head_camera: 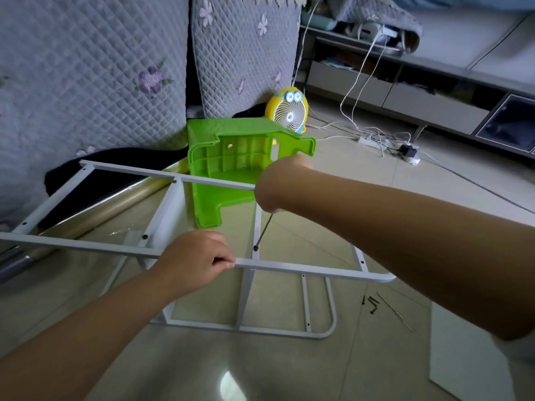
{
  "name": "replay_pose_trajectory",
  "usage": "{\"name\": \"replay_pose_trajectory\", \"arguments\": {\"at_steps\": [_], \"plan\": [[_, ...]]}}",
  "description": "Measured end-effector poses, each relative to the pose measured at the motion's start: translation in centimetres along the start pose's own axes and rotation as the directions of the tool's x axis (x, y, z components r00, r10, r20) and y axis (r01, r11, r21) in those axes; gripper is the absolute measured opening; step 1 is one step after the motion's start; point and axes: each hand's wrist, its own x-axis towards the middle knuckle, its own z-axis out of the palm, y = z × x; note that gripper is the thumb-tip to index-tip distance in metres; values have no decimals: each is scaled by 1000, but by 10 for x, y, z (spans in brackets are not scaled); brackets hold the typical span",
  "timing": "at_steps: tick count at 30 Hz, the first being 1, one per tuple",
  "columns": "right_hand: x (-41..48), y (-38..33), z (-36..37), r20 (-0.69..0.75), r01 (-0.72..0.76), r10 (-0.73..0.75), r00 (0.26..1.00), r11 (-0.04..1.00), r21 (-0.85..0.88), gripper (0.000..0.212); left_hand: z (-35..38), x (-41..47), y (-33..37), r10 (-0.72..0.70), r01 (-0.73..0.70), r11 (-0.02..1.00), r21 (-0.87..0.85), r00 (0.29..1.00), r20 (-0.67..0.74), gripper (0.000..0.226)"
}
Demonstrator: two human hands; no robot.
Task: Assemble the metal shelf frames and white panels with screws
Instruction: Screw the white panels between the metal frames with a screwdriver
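The shelf frame (289, 267) is matt white-painted metal. Beneath it, the floor tiles (202, 366) are smooth and glossy. Behind it stand a ribbed green plastic stool (228, 157) and quilted cloth cushions (86, 68).

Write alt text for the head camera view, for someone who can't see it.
A person's right hand drives a thin tool into a screw on a white metal shelf frame, steadied by the left hand. A green plastic stool lies tipped behind; spare screws lie on the floor.
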Motion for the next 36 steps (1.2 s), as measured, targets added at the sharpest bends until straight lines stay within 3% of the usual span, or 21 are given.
{"name": "replay_pose_trajectory", "arguments": {"at_steps": [3,7,10,12,16,19,22,26,29,33,36], "plan": [[-9,9,8,-58,101,-103,993,994,-33,28,-3,0,0,-10,10,1000,3,1000,19,24],[-34,32,13,-123,342,-356,926,932,-121,27,-6,2,3,-19,18,1000,17,999,48,12],[-38,37,16,-300,527,-596,745,802,-283,15,-7,2,5,-57,57,998,9,996,67,10],[-34,38,22,-414,517,-702,579,709,-479,16,-7,2,5,-83,84,996,-4,994,72,13],[-30,38,33,-427,439,-730,534,670,-598,24,-7,0,7,-85,86,996,-6,995,53,12],[-31,37,26,-330,503,-742,583,649,-571,12,-6,0,10,-46,46,999,9,999,27,13],[-34,26,13,-106,433,-573,813,716,-548,17,-3,-3,8,-32,32,999,-12,999,-17,30],[-41,8,-2,-69,363,-477,876,747,-557,21,2,-8,7,-21,20,1000,-13,999,-47,32],[-26,1,-10,34,336,-341,940,899,-280,28,0,-5,9,-26,26,999,-19,999,-43,32],[1,6,-23,359,121,-173,917,979,162,32,-4,-2,13,-34,35,999,23,999,-7,13],[9,12,-28,484,42,-168,859,964,262,35,-5,-2,14,-32,32,999,20,999,15,9]]}}
